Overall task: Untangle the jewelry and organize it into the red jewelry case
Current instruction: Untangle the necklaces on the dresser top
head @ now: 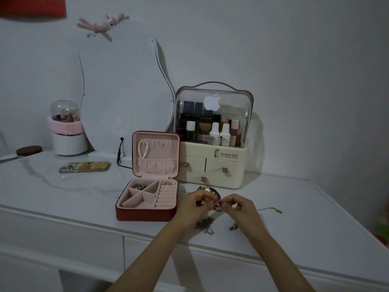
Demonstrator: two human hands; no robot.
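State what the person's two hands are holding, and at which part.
Both hands, the left hand and the right hand, pinch a tangled jewelry clump with a dark red bead bracelet at its near edge; the exact strand cannot be told.

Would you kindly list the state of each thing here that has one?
Red jewelry case with pink lining: open, lid upright.
White pearl bracelet: hanging on a lid hook.
Dark red bead bracelet: tangled in a clump, pinched by both hands.
Left hand: pinching the clump.
Right hand: pinching the clump.
Thin gold chain: loose on the tabletop.
Cream cosmetics organiser with clear dome: shut.
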